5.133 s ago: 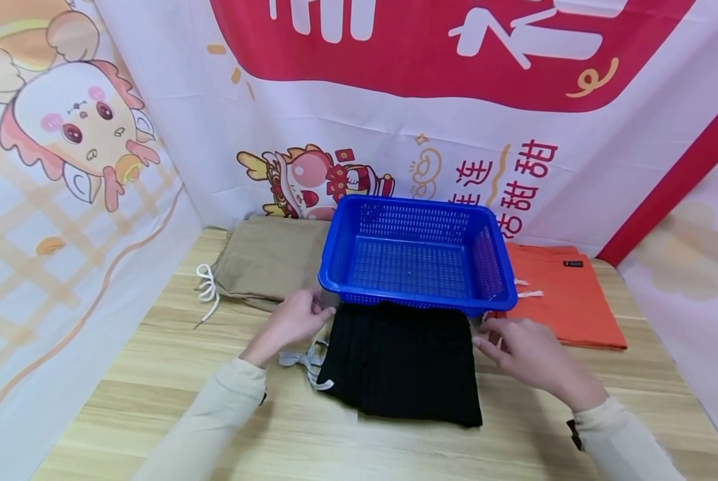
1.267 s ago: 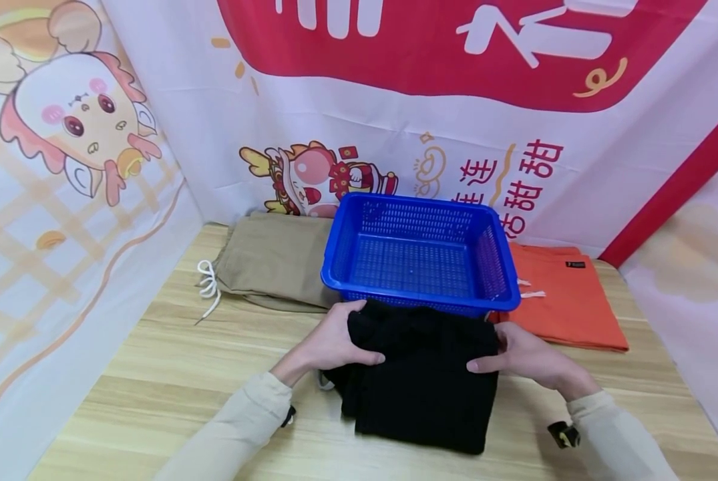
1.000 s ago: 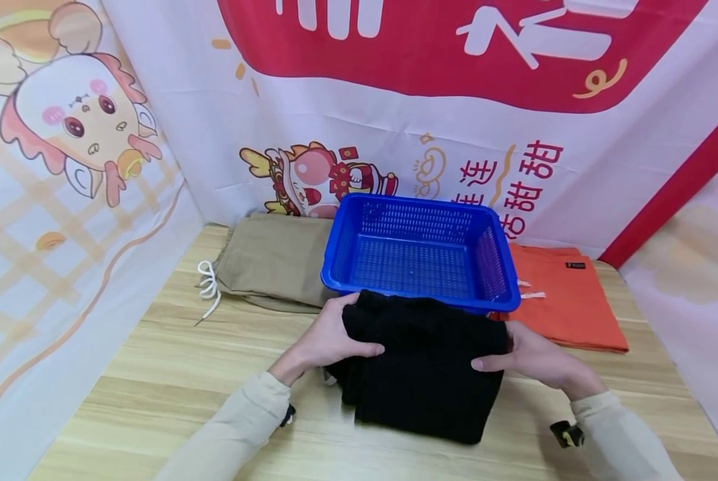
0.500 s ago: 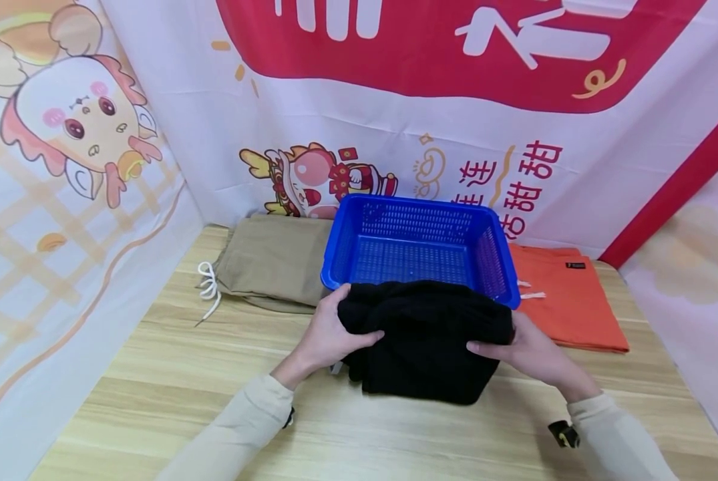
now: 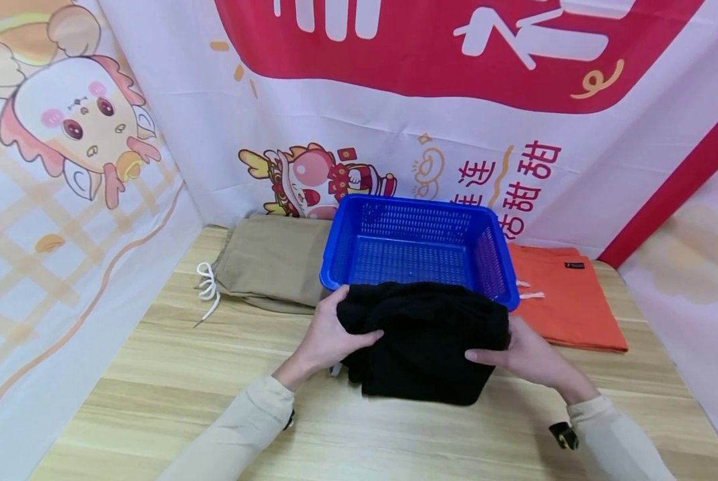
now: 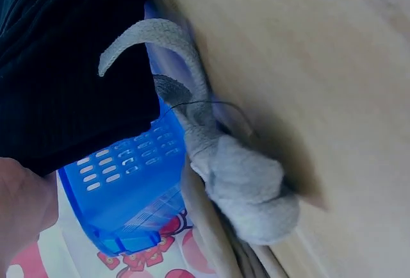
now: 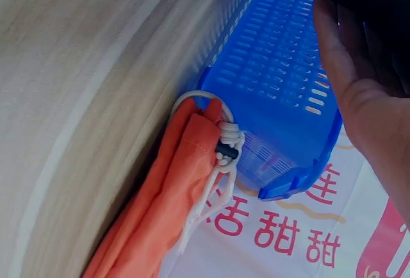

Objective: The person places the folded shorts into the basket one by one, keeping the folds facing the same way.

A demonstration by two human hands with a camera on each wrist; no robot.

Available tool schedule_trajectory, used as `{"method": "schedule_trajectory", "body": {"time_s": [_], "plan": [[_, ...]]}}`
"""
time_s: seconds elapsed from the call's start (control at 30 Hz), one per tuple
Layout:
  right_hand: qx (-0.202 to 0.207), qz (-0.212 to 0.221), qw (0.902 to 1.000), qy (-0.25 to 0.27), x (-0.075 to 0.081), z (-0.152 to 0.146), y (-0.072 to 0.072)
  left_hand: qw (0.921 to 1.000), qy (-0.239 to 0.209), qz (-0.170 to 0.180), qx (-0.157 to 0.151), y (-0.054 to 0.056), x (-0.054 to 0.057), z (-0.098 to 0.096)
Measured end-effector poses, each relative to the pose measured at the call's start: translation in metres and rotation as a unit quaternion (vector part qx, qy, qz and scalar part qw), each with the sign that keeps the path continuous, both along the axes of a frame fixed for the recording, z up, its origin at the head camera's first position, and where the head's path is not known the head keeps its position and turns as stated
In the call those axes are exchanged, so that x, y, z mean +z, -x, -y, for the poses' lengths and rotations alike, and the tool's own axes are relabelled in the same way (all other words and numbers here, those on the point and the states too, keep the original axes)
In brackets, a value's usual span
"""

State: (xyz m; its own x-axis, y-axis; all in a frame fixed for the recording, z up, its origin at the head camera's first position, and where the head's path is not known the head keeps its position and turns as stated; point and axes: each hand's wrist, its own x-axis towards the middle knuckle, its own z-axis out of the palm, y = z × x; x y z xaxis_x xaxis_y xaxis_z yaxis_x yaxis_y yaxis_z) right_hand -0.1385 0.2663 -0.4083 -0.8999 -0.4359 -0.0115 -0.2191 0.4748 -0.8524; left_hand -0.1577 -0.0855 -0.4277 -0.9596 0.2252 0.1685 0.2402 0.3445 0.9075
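Both hands grip a folded black drawstring garment (image 5: 425,347) at its sides. My left hand (image 5: 328,337) has its thumb across the front of the cloth, the fingers hidden behind it. On the opposite side, my right hand (image 5: 529,354) holds it the same way; the right wrist view shows its fingers (image 7: 349,54) under the dark cloth. A thick grey drawstring (image 6: 246,182), knotted, hangs from the garment in the left wrist view. The cloth's upper edge overlaps the near rim of a blue plastic basket (image 5: 407,202), whose visible inside holds nothing.
Folded khaki cloth (image 5: 280,260) with a white cord (image 5: 208,287) lies left of the basket. To the right lies a folded orange garment (image 5: 575,304) with pale cords. A printed fabric backdrop (image 5: 310,107) stands right behind the basket. The table (image 5: 172,374) is wood-patterned.
Earlier the black garment lay flat with the hands beside it. Both hands have since taken hold, folded it over and raised it toward the basket rim. In the last half second it barely moves.
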Motion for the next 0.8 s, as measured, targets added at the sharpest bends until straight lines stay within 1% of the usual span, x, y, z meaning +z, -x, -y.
{"method": "schedule_trajectory", "body": {"time_s": [0.13, 0.23, 0.4, 0.5, 0.63, 0.8], "plan": [[-0.018, -0.023, 0.9995, 0.012, 0.009, 0.002, -0.002, 0.9998, -0.001, -0.015, 0.009, 0.000, 0.009, 0.000], [-0.036, -0.036, 0.9985, 0.019, 0.019, 0.004, -0.005, 0.9989, -0.004, -0.046, 0.008, 0.003, 0.019, 0.000], [-0.061, -0.071, 0.9954, 0.023, 0.037, 0.006, -0.009, 0.9933, -0.020, -0.113, -0.012, 0.010, 0.042, 0.000], [-0.069, -0.091, 0.9931, 0.029, 0.047, 0.007, -0.010, 0.9889, -0.029, -0.144, -0.025, 0.014, 0.056, -0.002], [-0.080, -0.107, 0.9901, 0.041, 0.061, 0.006, -0.011, 0.9833, -0.046, -0.171, -0.042, 0.017, 0.074, -0.005], [-0.098, -0.120, 0.9869, 0.046, 0.078, 0.005, -0.012, 0.9774, -0.065, -0.194, -0.053, 0.019, 0.092, -0.008]]}}
